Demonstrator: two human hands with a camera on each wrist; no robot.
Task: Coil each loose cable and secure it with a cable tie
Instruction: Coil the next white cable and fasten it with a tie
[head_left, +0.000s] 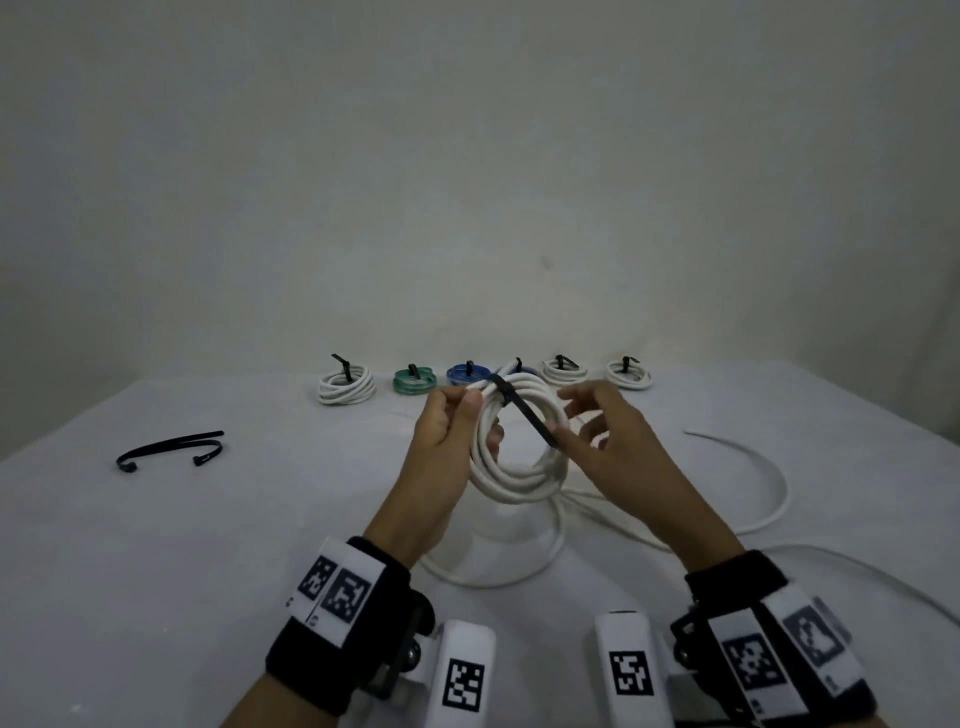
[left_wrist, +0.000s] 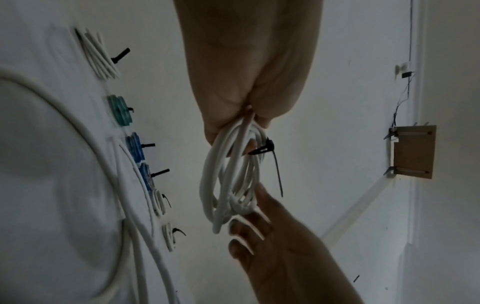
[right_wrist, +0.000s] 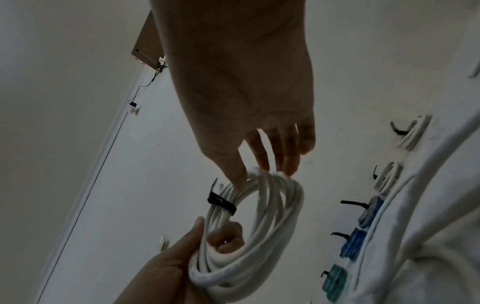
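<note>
White cloth covers our table (head_left: 156, 545), and along its edge at twelve o'clock sit six tied coils (head_left: 347, 387): four white, one green, one blue. At centre our left hand (head_left: 447, 431) grips the white round cable coil (head_left: 519, 457) with a black plastic cable tie (head_left: 524, 415) already cinched around it. Our right hand (head_left: 602, 431) is relaxed, fingertips resting on the coil's rim. More loose white cable (head_left: 769, 499) lies at three o'clock, two spare black ties (head_left: 171, 449) at nine.
</note>
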